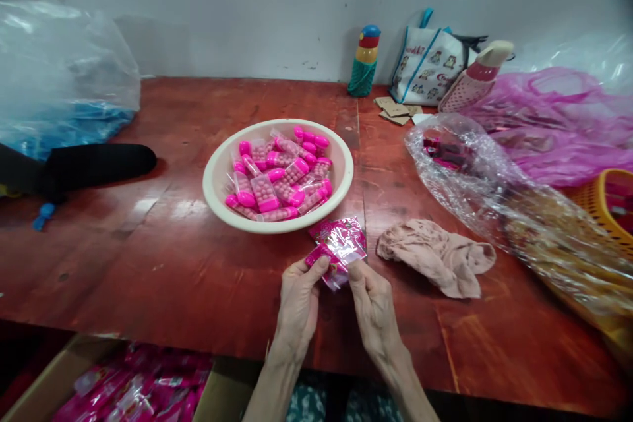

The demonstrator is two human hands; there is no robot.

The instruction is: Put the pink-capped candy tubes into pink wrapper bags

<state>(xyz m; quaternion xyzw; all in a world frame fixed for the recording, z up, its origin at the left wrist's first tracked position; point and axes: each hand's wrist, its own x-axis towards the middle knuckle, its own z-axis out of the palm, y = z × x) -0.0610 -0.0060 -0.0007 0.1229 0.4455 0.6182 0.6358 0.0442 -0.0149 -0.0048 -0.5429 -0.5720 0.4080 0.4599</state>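
Observation:
My left hand [299, 297] pinches the left edge of a shiny pink printed packet [341, 244], thumb on top. At the packet's lower right side, my right hand [372, 300] grips it with closed fingers. The packet looks layered, perhaps more than one; I cannot tell. Just beyond it stands a cream plastic bowl [215, 201] holding many small clear bottles [264, 192] with bright pink ends and pink beads inside. A crumpled beige cloth [438, 254] lies to the right of my right hand.
Below the table's front edge, a cardboard box [217, 389] holds many pink packets [143, 386]. Clear plastic wrap [475, 191], a pink bag [558, 119] and a yellow basket [601, 201] crowd the right. A black object [101, 161] lies left; a bottle [364, 62] stands behind.

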